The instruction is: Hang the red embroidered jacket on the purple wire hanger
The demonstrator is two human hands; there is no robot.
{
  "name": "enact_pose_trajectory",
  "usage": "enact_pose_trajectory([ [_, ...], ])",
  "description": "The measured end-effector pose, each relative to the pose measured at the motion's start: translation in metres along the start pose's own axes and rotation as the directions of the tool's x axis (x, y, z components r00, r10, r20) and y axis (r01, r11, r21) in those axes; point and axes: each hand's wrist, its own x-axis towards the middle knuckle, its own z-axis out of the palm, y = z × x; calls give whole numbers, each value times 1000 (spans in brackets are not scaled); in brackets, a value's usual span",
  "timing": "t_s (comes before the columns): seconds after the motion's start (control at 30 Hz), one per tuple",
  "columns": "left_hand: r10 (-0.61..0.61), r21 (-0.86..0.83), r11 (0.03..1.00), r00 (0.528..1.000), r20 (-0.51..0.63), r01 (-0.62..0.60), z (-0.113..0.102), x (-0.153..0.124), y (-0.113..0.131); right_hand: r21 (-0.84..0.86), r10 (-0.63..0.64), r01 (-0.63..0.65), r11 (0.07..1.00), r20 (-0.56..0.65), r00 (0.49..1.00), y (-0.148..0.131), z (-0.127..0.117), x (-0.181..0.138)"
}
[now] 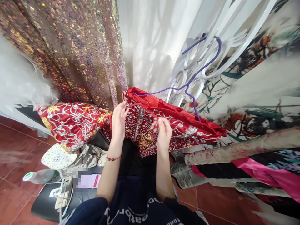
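A red garment (150,134) with silver and gold embroidery hangs in front of me from a purple wire hanger (187,84). Its red satin inner edge is turned toward me. A thin red cord (150,112) crosses the front of this edge. My right hand (163,131) pinches one stretch of the cord between thumb and fingers. At the garment's left side, my left hand (119,120) holds the other stretch close to its fingertips. A second piece of the same embroidered cloth (77,122) spreads out to the left.
The hanger hooks onto a white scrollwork panel (211,68). Sequined fabric (89,47) hangs at the left, floral fabric (260,78) at the right. Low on the left are a dotted cap (58,156), a plastic bottle (41,176), cables and a phone-like screen (90,181).
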Motion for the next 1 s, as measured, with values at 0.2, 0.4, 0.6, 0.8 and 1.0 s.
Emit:
enact_pose_trajectory([
  [0.2,280,339,892,955,102,-298,12,-7,7,-46,106,-96,994,319,942,-1,23,16],
  [0.4,168,380,895,965,201,-235,27,4,7,-132,0,41,990,296,955,-5,42,28],
  [0.6,165,408,882,966,198,-235,20,4,12,-208,-9,79,975,321,947,-10,35,31],
  [0.8,370,489,791,924,94,-366,14,2,22,-319,-136,193,928,190,972,-21,32,33],
  [1.0,418,545,745,906,66,-384,10,1,17,-399,-265,269,877,64,962,-19,29,38],
])
